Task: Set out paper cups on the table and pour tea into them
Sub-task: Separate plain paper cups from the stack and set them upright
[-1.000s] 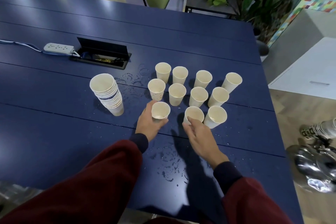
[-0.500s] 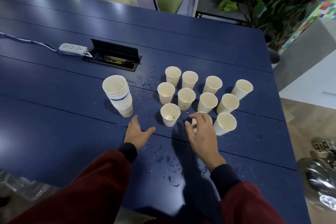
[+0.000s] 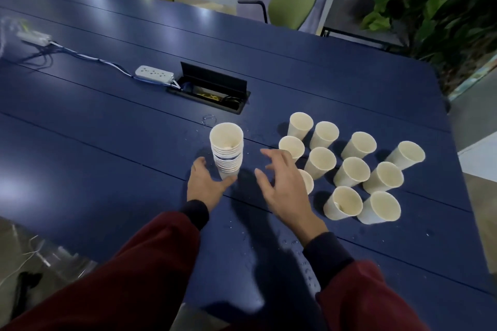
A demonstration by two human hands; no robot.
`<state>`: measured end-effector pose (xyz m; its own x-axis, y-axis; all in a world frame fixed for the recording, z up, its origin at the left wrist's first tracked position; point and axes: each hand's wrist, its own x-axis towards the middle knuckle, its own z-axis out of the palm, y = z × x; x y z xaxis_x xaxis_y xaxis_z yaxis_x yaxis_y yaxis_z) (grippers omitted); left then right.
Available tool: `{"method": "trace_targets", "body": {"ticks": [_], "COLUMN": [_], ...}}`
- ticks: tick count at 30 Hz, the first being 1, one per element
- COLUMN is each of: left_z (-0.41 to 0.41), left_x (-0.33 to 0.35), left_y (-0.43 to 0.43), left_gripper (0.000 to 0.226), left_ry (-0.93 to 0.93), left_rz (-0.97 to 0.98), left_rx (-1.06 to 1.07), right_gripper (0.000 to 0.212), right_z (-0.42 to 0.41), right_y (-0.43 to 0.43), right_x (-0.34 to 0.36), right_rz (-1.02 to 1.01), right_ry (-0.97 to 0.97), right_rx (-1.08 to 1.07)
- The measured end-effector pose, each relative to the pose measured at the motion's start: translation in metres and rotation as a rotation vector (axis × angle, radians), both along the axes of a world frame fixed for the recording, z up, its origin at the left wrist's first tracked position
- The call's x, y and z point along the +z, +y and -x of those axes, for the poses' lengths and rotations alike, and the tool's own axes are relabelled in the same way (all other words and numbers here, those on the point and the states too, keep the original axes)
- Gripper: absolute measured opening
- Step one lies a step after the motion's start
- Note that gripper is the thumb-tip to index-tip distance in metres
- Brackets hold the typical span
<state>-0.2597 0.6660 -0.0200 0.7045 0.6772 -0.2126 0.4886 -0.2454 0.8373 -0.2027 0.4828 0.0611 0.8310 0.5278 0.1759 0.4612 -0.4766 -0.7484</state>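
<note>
The left fingers (image 3: 199, 165) are loosely spread and released. They lie on the desk (image 3: 107, 158) at the left of the foot of the stack of paper cups (image 3: 226, 148), while the thumb touches the bottom cup from the near side. So the left hand (image 3: 205, 187) brackets the base without closing round it. The right fingers (image 3: 272, 156) are splayed, slightly bent and grasping nothing. The right hand (image 3: 283, 188) hovers between the stack and the set-out cups (image 3: 352, 171), covering part of the nearest-left one. Both arms wear dark red sleeves (image 3: 139, 271) with dark cuffs.

The stack stands upright, just left of the group. Eleven single cups stand upright on the right half of the desk in three loose rows, close together. None of them visibly holds tea.

Water drops (image 3: 243, 239) speckle the blue surface between the forearms. Farther back, an open cable hatch (image 3: 213, 90) is set into the desk with a white power strip (image 3: 154, 76) beside it. Two green chairs (image 3: 293, 2) and a leafy plant (image 3: 430, 8) stand beyond the far edge.
</note>
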Motion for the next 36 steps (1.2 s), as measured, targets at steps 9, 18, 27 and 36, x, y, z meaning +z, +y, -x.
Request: {"method": "trace_targets", "body": {"ticks": [9, 18, 27, 36], "left_z": [-0.023, -0.017, -0.014, -0.048], "left_x": [0.018, 0.033, 0.037, 0.045], "left_y": [0.038, 0.092, 0.132, 0.127], "left_gripper": [0.065, 0.064, 0.075, 0.081], "left_ry": [-0.151, -0.104, -0.048, -0.108], "left_rz": [0.137, 0.366, 0.53, 0.508], "left_rx": [-0.231, -0.35, -0.518, -0.606], "right_gripper": [0.043, 0.016, 0.028, 0.026], "right_z": [0.0, -0.027, -0.042, -0.072], "right_y": [0.085, 0.129, 0.15, 0.152], "right_x": [0.019, 0.021, 0.015, 0.027], "right_rz": [0.196, 0.091, 0.039, 0.037], "right_ry": [0.013, -0.005, 0.466, 0.486], "right_rx": [0.061, -0.177, -0.188, -0.179]}}
